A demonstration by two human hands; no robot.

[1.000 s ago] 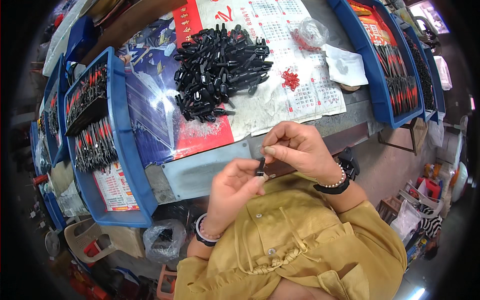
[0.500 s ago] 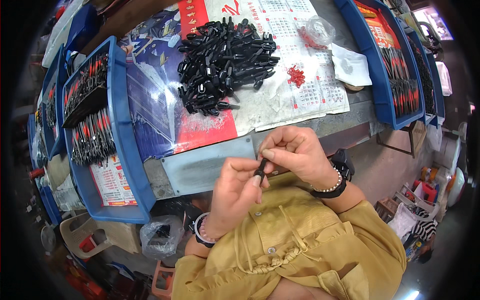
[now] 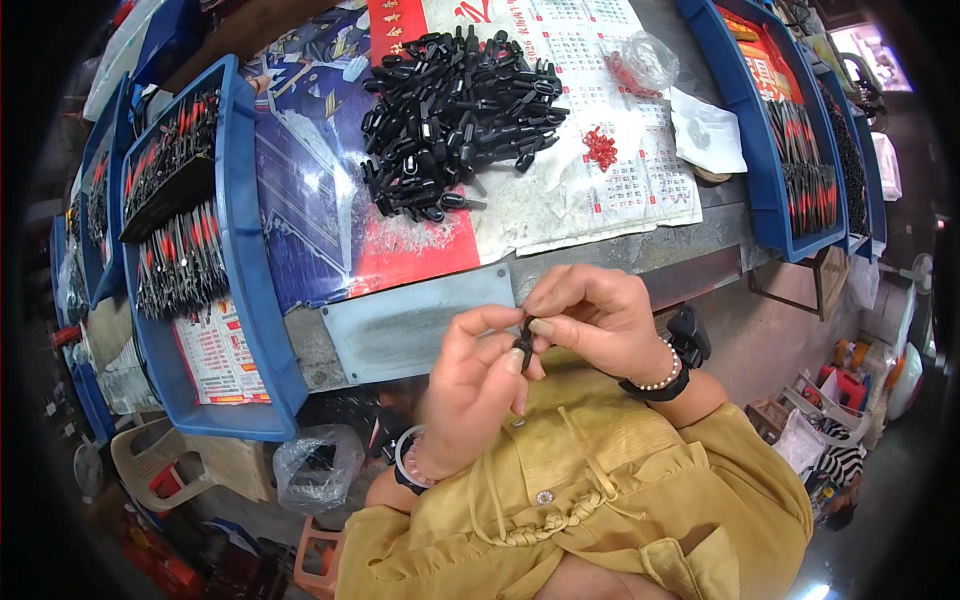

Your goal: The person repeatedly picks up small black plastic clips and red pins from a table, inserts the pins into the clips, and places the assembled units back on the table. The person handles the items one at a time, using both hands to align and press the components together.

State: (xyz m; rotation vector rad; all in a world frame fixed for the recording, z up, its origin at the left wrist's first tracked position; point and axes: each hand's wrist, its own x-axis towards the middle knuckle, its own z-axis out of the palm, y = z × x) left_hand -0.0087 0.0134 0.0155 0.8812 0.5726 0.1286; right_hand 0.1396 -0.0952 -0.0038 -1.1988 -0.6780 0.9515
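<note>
At frame centre, the left hand (image 3: pixel 472 385) and right hand (image 3: pixel 598 318) meet just below the table (image 3: pixel 640 250) edge, fingertips of both pinched on one small black plastic part (image 3: pixel 523 345) held between them. A heap of matching black plastic parts (image 3: pixel 455 105) lies at upper centre on a printed paper sheet (image 3: pixel 570 190), beside a small cluster of red pieces (image 3: pixel 600 148). A blue plastic tray (image 3: pixel 245 290) of red-and-black items occupies the left; another blue tray (image 3: pixel 765 130) sits upper right.
</note>
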